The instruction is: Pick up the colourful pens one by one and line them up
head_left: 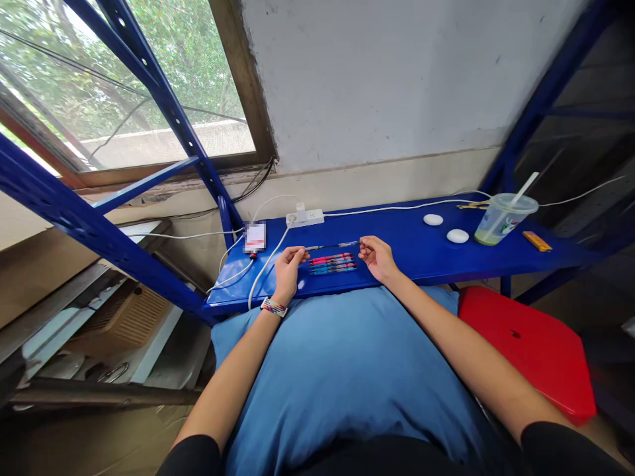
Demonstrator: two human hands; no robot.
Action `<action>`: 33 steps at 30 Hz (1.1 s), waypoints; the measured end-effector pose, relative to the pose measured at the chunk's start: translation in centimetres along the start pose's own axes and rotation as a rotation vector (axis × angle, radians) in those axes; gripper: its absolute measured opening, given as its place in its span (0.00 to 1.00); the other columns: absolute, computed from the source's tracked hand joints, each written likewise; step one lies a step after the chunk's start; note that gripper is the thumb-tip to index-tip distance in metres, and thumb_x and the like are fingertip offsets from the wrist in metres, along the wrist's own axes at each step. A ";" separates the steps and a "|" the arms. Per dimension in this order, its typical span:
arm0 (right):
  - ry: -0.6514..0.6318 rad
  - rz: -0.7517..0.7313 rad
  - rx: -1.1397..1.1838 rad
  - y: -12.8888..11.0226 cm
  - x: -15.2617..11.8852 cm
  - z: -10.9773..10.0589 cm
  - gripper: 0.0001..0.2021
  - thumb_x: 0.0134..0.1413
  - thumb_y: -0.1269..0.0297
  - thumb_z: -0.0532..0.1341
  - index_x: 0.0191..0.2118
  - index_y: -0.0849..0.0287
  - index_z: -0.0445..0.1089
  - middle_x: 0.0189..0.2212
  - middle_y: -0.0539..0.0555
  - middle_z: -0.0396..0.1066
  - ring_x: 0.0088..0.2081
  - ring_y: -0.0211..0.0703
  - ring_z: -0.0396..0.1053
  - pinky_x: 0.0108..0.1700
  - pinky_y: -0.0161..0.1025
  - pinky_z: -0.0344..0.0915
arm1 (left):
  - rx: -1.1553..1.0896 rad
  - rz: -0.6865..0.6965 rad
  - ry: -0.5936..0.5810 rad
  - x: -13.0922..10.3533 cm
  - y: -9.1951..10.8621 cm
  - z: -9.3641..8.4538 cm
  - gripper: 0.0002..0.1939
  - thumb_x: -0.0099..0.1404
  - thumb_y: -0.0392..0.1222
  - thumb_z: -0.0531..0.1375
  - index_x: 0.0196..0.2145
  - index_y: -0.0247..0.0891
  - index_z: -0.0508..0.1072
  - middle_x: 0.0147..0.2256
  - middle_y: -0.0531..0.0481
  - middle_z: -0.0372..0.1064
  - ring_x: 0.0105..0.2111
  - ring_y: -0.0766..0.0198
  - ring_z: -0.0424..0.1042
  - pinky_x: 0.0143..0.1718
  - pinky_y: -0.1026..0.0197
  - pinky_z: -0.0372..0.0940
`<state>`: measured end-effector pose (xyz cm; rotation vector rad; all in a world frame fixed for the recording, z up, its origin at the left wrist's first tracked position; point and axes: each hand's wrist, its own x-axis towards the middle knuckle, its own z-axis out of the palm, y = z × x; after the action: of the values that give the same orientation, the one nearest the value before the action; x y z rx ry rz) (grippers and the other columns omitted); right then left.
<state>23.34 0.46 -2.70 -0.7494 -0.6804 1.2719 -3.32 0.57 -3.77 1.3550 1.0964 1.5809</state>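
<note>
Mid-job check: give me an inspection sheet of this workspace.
Surface: blue table, glossy.
Job's things: one slim pen held above a row of pens.
Clutter: cup with straw, two white oval objects, orange-yellow pack.
Hands: left hand and right hand pinch opposite ends of the slim pen.
Cables: white cables near a power strip.
Surroundings: window at left, red stool at right.

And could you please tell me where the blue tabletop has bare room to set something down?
The tabletop is bare between the right hand and the white oval objects, and in front of them. It is crowded around the pens and at the left end, with cables and the power strip.
</note>
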 end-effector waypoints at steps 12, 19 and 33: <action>-0.207 0.027 -0.168 0.3 -0.4 -0.1 0.16 0.39 0.58 0.81 0.33 0.58 0.80 0.26 0.50 0.77 0.25 0.37 0.71 0.29 0.36 0.74 | 0.121 0.076 -0.188 -0.9 1.3 0.5 0.16 0.70 0.57 0.67 0.36 0.40 0.77 0.31 0.50 0.77 0.34 0.59 0.76 0.42 0.56 0.70; -0.238 0.044 -0.177 0.2 -0.4 -0.2 0.19 0.36 0.57 0.83 0.34 0.60 0.82 0.26 0.51 0.78 0.26 0.37 0.72 0.31 0.36 0.75 | 0.362 0.161 -0.209 -1.2 1.5 0.6 0.25 0.80 0.57 0.54 0.28 0.42 0.66 0.26 0.54 0.67 0.29 0.63 0.66 0.37 0.58 0.61; -0.233 0.029 -0.169 0.9 0.0 -0.4 0.19 0.39 0.57 0.82 0.34 0.60 0.81 0.26 0.51 0.77 0.26 0.37 0.71 0.30 0.36 0.76 | 0.169 0.150 -0.232 -1.2 0.7 0.8 0.13 0.75 0.53 0.63 0.46 0.41 0.75 0.35 0.49 0.75 0.37 0.60 0.76 0.43 0.57 0.70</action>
<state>23.16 0.52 -3.69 -0.7573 -0.9784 1.3526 -2.42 -0.69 -3.42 1.7219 1.0230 1.4158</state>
